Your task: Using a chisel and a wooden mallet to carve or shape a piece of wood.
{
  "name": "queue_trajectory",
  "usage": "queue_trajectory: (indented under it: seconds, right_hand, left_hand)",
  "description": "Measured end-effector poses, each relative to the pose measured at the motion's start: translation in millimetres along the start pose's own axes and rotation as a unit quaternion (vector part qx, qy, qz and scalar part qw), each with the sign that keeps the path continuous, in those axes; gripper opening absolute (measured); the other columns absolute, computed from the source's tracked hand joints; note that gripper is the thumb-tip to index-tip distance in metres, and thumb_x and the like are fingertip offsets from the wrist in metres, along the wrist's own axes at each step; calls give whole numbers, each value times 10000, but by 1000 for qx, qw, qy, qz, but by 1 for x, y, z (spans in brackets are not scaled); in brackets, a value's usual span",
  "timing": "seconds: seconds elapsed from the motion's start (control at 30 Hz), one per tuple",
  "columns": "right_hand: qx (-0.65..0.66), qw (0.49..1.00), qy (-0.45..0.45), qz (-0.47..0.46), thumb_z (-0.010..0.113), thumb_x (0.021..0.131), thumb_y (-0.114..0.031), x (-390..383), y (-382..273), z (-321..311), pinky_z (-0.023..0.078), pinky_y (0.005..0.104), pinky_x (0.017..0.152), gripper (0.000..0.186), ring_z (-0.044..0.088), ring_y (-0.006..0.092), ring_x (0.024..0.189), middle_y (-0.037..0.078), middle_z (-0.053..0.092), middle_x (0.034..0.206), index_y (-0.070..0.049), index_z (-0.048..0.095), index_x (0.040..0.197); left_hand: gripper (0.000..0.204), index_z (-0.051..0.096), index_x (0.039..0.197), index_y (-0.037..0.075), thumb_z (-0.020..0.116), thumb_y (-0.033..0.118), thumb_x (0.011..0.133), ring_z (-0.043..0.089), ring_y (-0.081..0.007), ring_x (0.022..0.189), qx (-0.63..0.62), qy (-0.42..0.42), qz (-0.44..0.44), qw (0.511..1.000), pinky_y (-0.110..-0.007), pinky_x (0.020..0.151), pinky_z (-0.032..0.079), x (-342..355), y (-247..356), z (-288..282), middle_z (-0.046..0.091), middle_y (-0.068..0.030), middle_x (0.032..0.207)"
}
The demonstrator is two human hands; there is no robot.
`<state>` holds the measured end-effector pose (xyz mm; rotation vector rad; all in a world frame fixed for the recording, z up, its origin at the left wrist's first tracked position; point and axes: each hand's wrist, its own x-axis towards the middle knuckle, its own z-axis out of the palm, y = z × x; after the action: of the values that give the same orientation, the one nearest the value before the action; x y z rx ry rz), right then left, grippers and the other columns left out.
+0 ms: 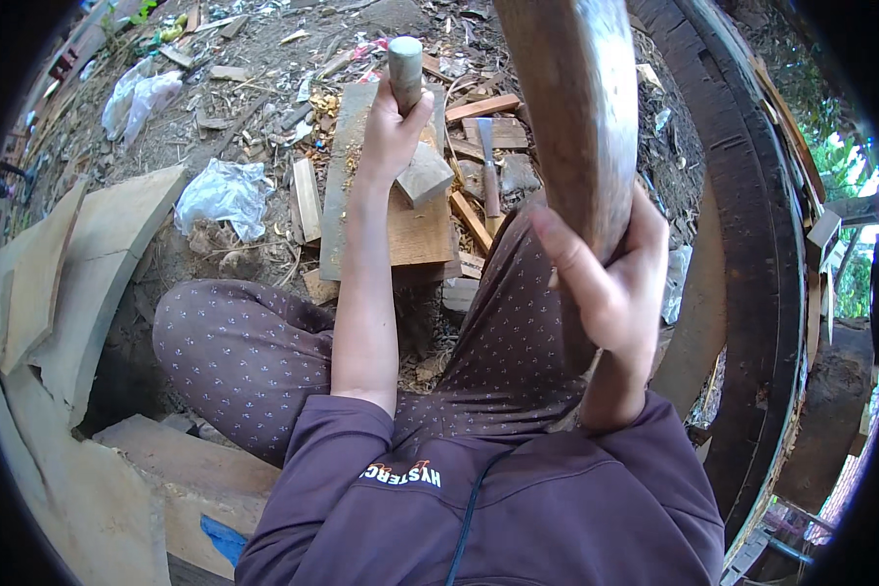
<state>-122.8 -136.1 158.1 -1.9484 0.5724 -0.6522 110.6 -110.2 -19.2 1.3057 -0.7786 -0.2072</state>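
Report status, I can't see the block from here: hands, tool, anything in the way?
Left hand shut on chisel, set on block. Right hand shut on mallet, raised. Nothing between.

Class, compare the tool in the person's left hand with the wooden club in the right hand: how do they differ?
The round-handled tool is slim and short; the wooden club is thick and long. The left hand holds the tool upright over a small wood block; the right hand holds the club high, close to the camera. Both are gripped in closed fingers.

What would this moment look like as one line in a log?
left hand: grips chisel on wood block | right hand: holds mallet raised | plank beneath
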Motion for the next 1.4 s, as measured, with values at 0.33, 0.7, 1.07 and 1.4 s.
queue_trajectory:
  seconds: [0.33,0.7,1.07,1.4]
  right_hand:
    - [-81,987,-109,89,715,774,-272,12,38,26,484,320,509,434,603,154,519,129,623,619,93,603,981]
    - [198,941,-127,242,626,879,-338,23,73,2,428,260,417,355,551,141,431,58,552,595,6,556,822]
    - [243,937,-101,229,625,866,-360,24,90,-1,402,251,469,388,522,103,505,40,544,631,26,592,841]
    - [218,939,-129,231,624,868,-376,24,89,-1,393,251,483,392,518,93,527,33,551,633,14,610,825]
  left_hand:
    - [264,505,1146,48,611,102,911,549,-91,854,-43,-14,-24,999,-277,772,462,-1,-15,-3,583,-13,942]
    - [318,483,1081,76,537,239,814,481,-194,847,-381,4,-61,923,-364,851,394,-12,0,-52,480,-46,862]
    - [326,430,1220,60,587,71,934,636,-277,956,-178,4,-31,984,-476,901,541,-5,31,-38,576,-95,974]
    - [460,352,1274,109,637,80,913,569,-138,853,-93,34,26,995,-377,807,524,-4,0,-36,548,-38,965]
